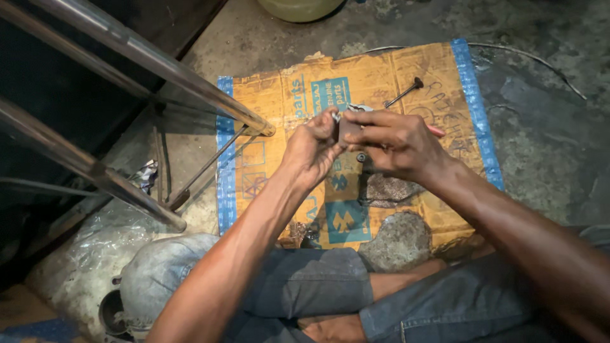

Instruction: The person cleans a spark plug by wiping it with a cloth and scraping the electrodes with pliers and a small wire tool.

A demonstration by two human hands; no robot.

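My left hand (312,151) and my right hand (397,143) meet above a flattened orange and blue cardboard sheet (381,76) on the concrete floor. Between their fingertips they pinch a small dark metal part (348,127). Its exact shape is hidden by the fingers. A thin red piece (436,131) sticks out past my right hand. On the cardboard beyond the hands lies a long-stemmed metal valve (404,94).
Two shiny metal tubes (159,63) slant across the left side. A stone (399,240) and a dark greasy lump (387,189) rest on the cardboard near my knees. A crumpled clear plastic bag (95,248) lies at lower left. A yellowish container (298,7) stands at the top.
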